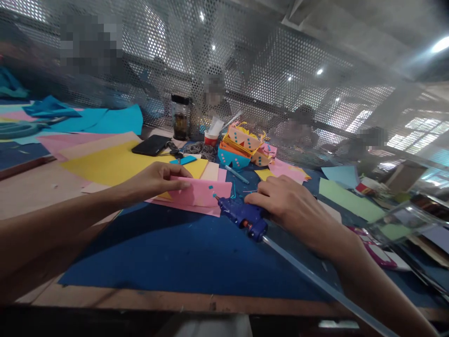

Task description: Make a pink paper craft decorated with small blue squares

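My left hand (pixel 168 178) pinches a folded strip of pink paper (pixel 199 193) at its left end. Two small blue squares lie on the strip's right part. My right hand (pixel 284 199) is closed around the handle of a blue hot glue gun (pixel 242 215), and most of the handle is hidden. The gun's nozzle points left at the lower blue square, touching or almost touching it. A long clear glue stick (pixel 308 274) runs out of the gun's back toward the lower right. Under the strip lie more pink and yellow sheets (pixel 105 164).
Beyond the hands stand folded paper pieces with faces (pixel 235 158), a paper cup (pixel 211 138) and a dark-lidded bottle (pixel 180 117). A phone (pixel 151 145) and a blue pen (pixel 237 174) lie nearby. A clear tray (pixel 407 222) is at right; a perforated metal screen (pixel 245 61) rises behind.
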`<state>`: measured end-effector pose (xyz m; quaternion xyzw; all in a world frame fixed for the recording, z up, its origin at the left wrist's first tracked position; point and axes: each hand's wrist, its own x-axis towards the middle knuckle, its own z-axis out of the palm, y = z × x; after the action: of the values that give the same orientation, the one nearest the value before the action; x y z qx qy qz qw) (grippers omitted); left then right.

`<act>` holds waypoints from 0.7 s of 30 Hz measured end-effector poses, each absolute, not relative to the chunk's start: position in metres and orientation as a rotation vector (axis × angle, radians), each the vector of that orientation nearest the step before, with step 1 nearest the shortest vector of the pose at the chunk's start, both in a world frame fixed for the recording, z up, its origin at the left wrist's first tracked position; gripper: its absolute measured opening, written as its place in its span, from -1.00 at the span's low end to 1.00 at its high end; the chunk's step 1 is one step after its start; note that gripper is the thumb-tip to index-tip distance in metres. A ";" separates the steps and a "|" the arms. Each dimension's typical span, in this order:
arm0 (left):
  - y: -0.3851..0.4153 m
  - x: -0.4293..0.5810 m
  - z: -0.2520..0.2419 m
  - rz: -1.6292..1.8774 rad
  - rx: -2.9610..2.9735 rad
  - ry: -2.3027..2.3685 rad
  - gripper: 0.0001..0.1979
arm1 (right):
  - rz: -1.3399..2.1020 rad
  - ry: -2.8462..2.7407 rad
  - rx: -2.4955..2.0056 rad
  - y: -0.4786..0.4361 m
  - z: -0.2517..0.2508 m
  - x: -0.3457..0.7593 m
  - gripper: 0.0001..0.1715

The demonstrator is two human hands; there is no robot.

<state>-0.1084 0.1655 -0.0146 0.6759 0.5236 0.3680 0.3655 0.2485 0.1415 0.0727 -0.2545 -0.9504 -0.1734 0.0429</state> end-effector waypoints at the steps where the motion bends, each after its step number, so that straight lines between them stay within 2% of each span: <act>1: 0.166 -0.109 -0.015 0.945 1.743 1.348 -0.60 | -0.535 -2.910 -0.776 0.142 0.073 0.248 -0.84; 21: 0.164 -0.106 -0.013 0.951 1.731 1.331 -0.60 | -0.576 -2.910 -0.760 0.144 0.072 0.242 -0.83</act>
<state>-0.1061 0.1642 -0.0135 0.6750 0.5190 0.3709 0.3707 0.2418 0.1436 0.0722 -0.2480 -0.9495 -0.1880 0.0397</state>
